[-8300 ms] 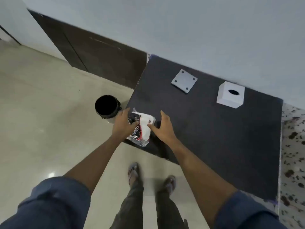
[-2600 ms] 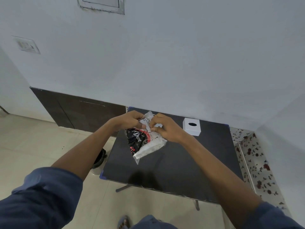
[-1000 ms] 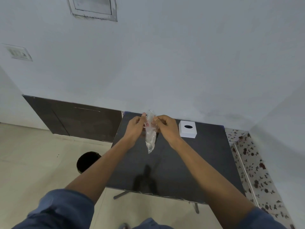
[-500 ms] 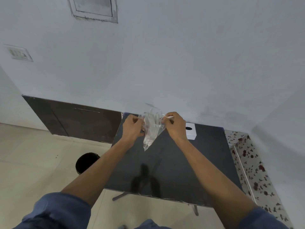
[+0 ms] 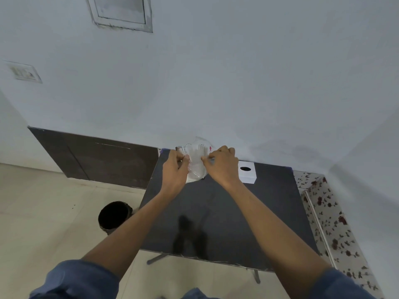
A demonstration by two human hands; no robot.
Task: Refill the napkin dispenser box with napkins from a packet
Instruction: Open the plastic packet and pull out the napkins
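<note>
Above the black table's [image 5: 226,223] far edge, left hand [image 5: 174,171] and right hand [image 5: 222,167] pinching the clear packet [image 5: 195,164], white dispenser box [image 5: 247,174] just beside, near half bare.

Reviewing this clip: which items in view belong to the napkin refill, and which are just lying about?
Job items:
clear plastic napkin packet, held by left hand and right hand
white square dispenser box
black table

Lying about:
black round bin
wall switch plate

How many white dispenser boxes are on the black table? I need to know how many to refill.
1. The white dispenser box sits at the far edge of the black table, near the wall, just right of the right hand. The hands could hide something behind them.
</note>
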